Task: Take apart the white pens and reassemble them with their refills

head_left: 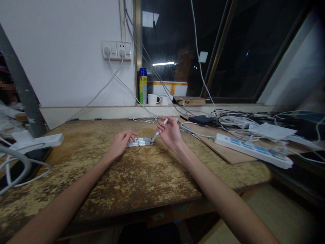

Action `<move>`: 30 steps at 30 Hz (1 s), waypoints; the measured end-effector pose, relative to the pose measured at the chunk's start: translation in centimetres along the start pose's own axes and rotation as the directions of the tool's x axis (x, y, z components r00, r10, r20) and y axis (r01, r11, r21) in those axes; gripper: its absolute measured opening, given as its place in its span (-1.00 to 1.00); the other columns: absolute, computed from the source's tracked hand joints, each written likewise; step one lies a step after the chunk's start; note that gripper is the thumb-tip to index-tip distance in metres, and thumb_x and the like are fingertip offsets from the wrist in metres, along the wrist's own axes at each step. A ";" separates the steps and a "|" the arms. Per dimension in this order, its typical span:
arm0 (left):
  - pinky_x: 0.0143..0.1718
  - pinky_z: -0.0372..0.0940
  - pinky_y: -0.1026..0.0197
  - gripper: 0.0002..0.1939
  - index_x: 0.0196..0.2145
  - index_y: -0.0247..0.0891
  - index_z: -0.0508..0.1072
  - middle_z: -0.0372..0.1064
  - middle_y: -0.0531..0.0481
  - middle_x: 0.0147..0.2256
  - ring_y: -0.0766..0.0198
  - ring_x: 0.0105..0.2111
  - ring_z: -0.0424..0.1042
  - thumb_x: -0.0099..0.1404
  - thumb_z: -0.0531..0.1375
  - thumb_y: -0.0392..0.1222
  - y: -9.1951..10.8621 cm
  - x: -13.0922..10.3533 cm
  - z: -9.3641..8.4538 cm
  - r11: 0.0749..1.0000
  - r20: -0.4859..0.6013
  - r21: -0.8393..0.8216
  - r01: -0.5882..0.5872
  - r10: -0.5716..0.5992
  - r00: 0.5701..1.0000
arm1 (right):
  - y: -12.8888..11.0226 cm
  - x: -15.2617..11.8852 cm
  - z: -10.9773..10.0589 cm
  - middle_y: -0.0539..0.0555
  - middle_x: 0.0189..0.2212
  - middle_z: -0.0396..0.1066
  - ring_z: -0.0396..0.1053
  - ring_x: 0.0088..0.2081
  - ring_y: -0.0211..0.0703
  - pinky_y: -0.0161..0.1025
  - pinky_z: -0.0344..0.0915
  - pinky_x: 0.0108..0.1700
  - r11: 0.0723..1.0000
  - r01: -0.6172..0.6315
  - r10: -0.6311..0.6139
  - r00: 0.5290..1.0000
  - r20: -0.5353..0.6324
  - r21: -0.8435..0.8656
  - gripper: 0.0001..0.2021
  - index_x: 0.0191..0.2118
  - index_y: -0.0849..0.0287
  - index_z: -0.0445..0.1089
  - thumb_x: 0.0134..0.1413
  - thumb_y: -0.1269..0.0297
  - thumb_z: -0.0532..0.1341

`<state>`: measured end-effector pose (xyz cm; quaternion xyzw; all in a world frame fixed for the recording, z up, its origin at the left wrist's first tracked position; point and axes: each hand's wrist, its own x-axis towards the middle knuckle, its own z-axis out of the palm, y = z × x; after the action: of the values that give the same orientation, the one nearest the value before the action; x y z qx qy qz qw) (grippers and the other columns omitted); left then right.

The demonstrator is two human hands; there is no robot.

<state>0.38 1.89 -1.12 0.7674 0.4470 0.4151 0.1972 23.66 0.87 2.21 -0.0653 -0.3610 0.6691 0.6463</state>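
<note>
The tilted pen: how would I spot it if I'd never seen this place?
Over the worn table by the window, find the right hand. It holds the pen aslant, lower end to the left. That tilt sets it apart from the other pens, which lie together beside the left hand.

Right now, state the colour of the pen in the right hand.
The pen is white with a grey lower end; best view: head.

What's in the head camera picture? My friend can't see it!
A person's right hand holds a slanted pen by a row of similar pens on a worn table, with the left hand at the row's other end. Behind stand a spray can and white mug.
</note>
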 end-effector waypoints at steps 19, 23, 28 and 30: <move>-0.34 0.24 0.20 -0.48 -0.17 -0.29 0.59 0.50 -0.05 -0.38 0.18 -0.40 0.39 0.45 -0.06 0.08 0.0 0.0 0.0 1.000 0.003 0.016 -0.008 0.008 1.000 | -0.1 0.0 0.2 -0.11 -0.58 -0.12 -0.07 -0.58 -0.26 -0.38 0.14 -0.50 0.999 0.033 -0.033 0.999 -0.030 -0.023 -0.76 -0.38 0.11 0.24 0.33 0.20 0.01; -0.34 0.25 0.21 -0.47 -0.17 -0.29 0.60 0.51 -0.05 -0.37 0.18 -0.40 0.39 0.46 -0.07 0.09 -0.2 0.1 0.1 1.000 0.006 0.009 -0.015 0.015 1.000 | -0.2 -0.1 0.2 -0.11 -0.57 -0.13 -0.07 -0.58 -0.27 -0.39 0.14 -0.49 0.999 0.032 -0.031 0.999 -0.010 0.010 -0.72 -0.38 0.13 0.25 0.35 0.17 -0.01; -0.34 0.25 0.21 -0.47 -0.18 -0.29 0.61 0.51 -0.06 -0.37 0.18 -0.40 0.39 0.46 -0.06 0.09 -0.5 0.1 0.1 1.000 0.011 0.008 -0.011 0.011 1.000 | -0.3 -0.2 0.4 -0.10 -0.58 -0.10 -0.07 -0.58 -0.26 -0.38 0.15 -0.50 0.999 0.033 -0.033 0.999 -0.032 0.000 -0.73 -0.37 0.11 0.24 0.35 0.15 0.00; -0.35 0.24 0.21 -0.47 -0.17 -0.29 0.60 0.51 -0.05 -0.37 0.18 -0.40 0.39 0.46 -0.06 0.09 -0.4 0.1 0.1 1.000 0.011 0.009 -0.009 0.009 1.000 | -0.3 -0.2 0.4 -0.11 -0.59 -0.11 -0.08 -0.58 -0.27 -0.38 0.13 -0.50 0.999 0.035 -0.035 0.999 -0.034 -0.007 -0.76 -0.37 0.11 0.24 0.34 0.21 0.00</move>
<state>0.29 2.22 -1.42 0.7727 0.4444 0.4096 0.1943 23.69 0.52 2.55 -0.0725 -0.3531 0.6553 0.6638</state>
